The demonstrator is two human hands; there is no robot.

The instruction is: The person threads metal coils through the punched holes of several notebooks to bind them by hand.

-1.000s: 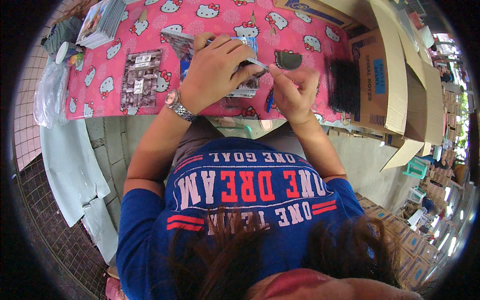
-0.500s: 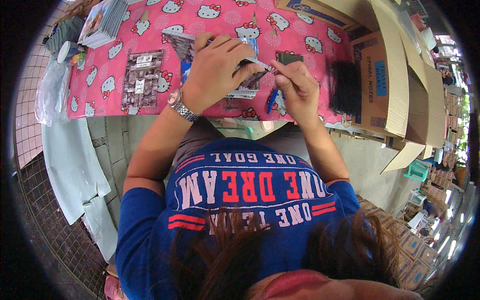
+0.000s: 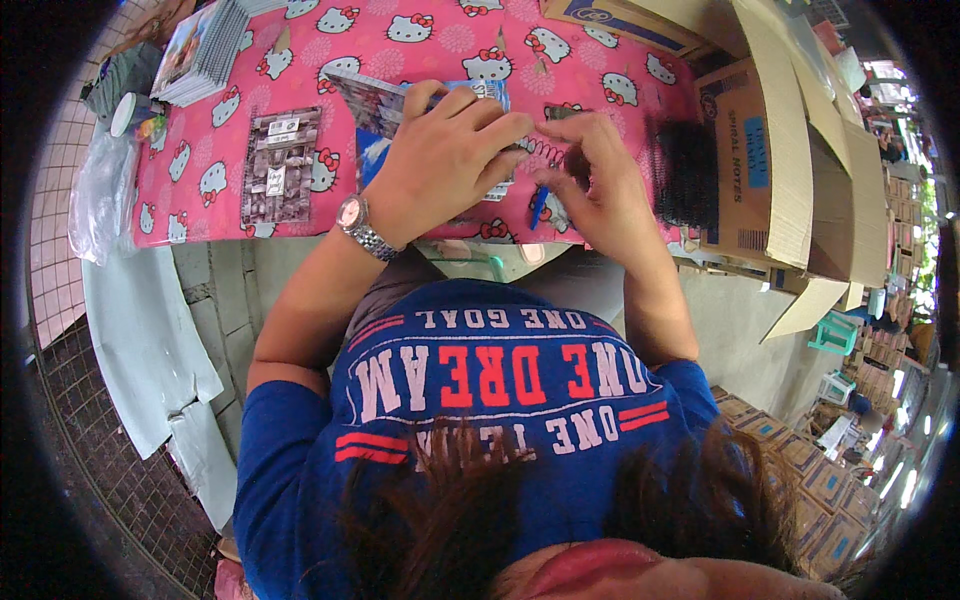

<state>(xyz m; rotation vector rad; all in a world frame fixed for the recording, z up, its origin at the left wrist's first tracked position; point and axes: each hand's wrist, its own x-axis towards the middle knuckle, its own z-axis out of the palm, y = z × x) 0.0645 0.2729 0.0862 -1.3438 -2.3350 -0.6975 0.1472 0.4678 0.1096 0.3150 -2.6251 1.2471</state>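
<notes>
Left hand [image 3: 445, 165] flat, fingers spread, pressing down a spiral notebook [image 3: 400, 120] at twelve o'clock on the pink table cover [image 3: 300, 60], right hand [image 3: 590, 185] fingertips pinched narrow on the spiral binding [image 3: 540, 152], now shifted left against the left fingers, black coil pile [image 3: 685, 170] at two o'clock.

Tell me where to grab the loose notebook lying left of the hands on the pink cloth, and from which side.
Probably by its near short edge, coming from the table's front edge. The loose notebook lies flat on the pink cloth, apart from the left hand, with open cloth around it, so fingers can likely slide under there.
</notes>
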